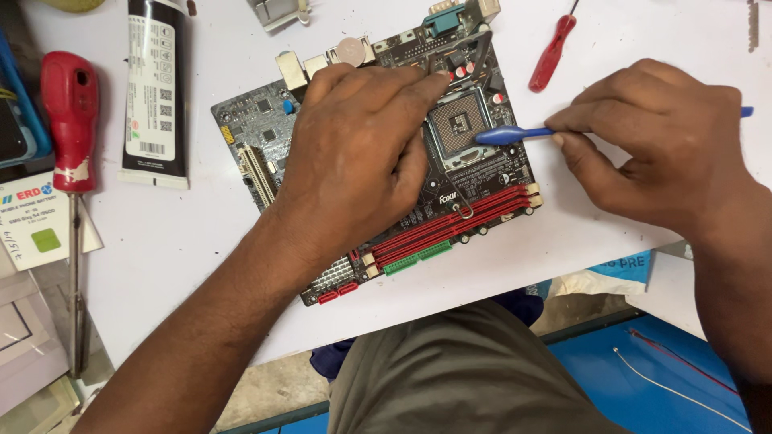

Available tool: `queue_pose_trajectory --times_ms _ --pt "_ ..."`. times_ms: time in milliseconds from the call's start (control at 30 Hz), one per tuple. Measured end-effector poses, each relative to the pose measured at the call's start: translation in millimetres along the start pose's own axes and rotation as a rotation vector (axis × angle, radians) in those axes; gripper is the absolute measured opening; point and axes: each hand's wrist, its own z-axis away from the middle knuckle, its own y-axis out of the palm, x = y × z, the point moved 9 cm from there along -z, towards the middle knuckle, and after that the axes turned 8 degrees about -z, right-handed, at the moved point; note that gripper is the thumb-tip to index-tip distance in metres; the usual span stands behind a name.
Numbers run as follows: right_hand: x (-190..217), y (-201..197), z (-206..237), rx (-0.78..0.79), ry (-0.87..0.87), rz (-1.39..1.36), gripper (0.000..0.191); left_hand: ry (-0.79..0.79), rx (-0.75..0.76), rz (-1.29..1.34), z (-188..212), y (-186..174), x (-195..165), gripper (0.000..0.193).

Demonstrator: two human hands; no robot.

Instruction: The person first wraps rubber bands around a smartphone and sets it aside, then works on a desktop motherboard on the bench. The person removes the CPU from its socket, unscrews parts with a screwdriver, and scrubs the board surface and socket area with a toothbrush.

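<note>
A dark computer motherboard (265,128) with red memory slots (450,225) lies tilted on the white table (185,257). My left hand (362,161) rests flat on the middle of the board, fingers reaching toward the square processor socket (458,122). My right hand (651,149) pinches a thin blue tool (511,135). Its flat tip lies on the right edge of the socket. The socket's metal lever (465,210) sticks out toward the memory slots.
A large red-handled screwdriver (71,120) lies at the left beside a black-and-white tube (157,88). A small red screwdriver (553,52) lies beyond the board. A coin cell (351,51) sits at the board's far edge. Small boxes (36,217) crowd the left edge.
</note>
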Motion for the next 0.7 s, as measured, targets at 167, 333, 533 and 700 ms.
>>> queue_pose_trajectory --times_ms 167,333,533,700 --pt "1 3 -6 -0.005 -0.031 -0.032 0.013 -0.001 -0.001 0.009 -1 1 0 0.041" --pt "6 7 -12 -0.013 -0.036 -0.125 0.015 -0.006 0.003 0.001 -1 2 1 0.042" --pt "14 12 -20 -0.031 -0.087 -0.16 0.016 -0.016 0.013 0.019 -1 2 1 0.045" --pt "9 9 -16 -0.032 -0.065 -0.174 0.015 -0.023 0.013 0.026 -1 3 2 0.045"
